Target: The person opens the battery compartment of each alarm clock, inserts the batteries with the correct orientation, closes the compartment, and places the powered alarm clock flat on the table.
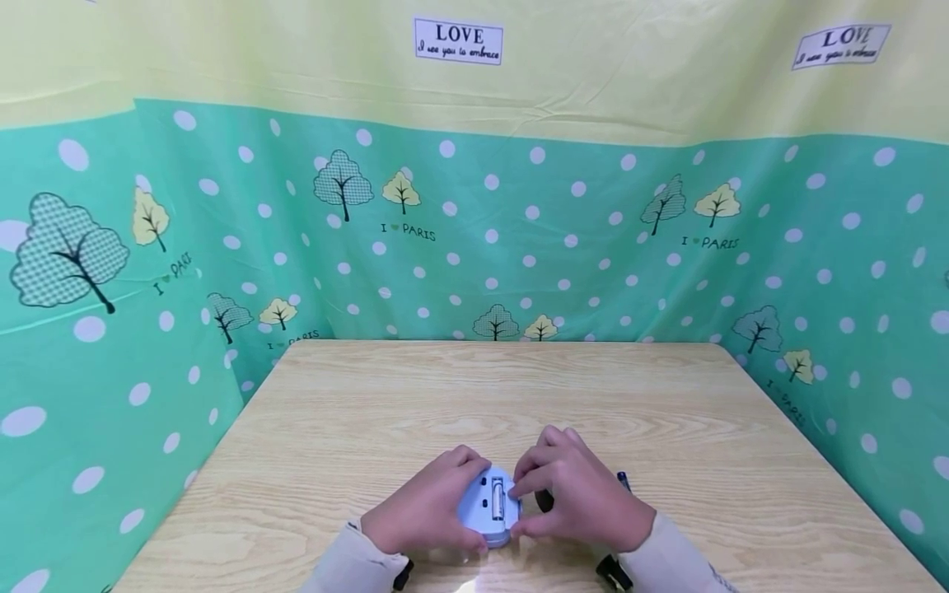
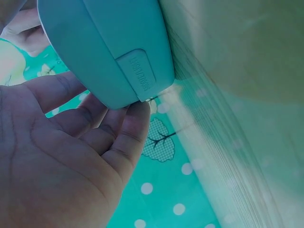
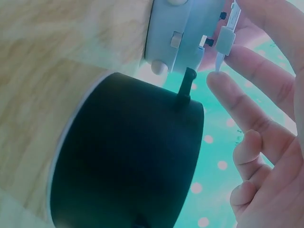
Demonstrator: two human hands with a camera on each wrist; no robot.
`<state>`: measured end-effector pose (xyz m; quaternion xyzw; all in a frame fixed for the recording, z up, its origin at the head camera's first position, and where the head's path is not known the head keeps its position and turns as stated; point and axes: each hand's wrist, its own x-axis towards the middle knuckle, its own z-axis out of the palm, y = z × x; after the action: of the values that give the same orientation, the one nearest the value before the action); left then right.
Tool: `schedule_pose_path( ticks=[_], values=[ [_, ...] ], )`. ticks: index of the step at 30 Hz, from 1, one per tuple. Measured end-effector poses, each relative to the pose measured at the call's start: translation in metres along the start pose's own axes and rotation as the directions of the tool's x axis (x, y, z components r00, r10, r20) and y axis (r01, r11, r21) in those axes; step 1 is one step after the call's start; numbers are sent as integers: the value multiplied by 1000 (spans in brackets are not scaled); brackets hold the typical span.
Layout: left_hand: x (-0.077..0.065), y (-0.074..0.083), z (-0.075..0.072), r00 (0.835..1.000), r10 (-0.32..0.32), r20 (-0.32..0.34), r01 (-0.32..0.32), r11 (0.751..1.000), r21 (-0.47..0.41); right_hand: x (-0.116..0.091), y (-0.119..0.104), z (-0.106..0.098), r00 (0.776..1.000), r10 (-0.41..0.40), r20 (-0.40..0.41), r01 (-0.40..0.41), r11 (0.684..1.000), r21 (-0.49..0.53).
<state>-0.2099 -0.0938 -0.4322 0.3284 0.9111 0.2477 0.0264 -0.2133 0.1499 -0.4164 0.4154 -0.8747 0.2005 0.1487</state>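
Observation:
A light blue alarm clock (image 1: 480,512) lies back up near the table's front, its battery slot uncovered with one battery (image 1: 497,499) inside. My left hand (image 1: 436,504) grips the clock's left side, thumb at the near edge and fingers at the far edge. In the left wrist view its fingertips support the side with the snooze/light button (image 2: 137,71). On the clock's right, my right hand (image 1: 567,490) pinches a small pale plastic piece, seemingly the battery cover (image 3: 225,40), beside the slot. Two black knobs stick up left of the battery.
A dark cylindrical object (image 3: 128,156) with a small projecting arm stands close by in the right wrist view. In the head view, a dark blue pen-like tip (image 1: 624,479) shows past my right hand. The wood-grain table (image 1: 504,395) backs onto a patterned green curtain (image 1: 474,247).

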Motion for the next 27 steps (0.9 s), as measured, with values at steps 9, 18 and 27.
schedule_pose_path(
  ticks=[9,18,27],
  values=[
    [0,0,-1,1000,-1,9,1,1000,4,9,3,-1,999,-48,7,48,999,-14],
    [0,3,-2,1000,1,10,-2,1000,22,17,5,1,998,-43,51,45,999,-31],
    [1,3,-3,1000,-7,17,6,999,32,19,5,2,997,-44,65,46,999,-26]
  ],
)
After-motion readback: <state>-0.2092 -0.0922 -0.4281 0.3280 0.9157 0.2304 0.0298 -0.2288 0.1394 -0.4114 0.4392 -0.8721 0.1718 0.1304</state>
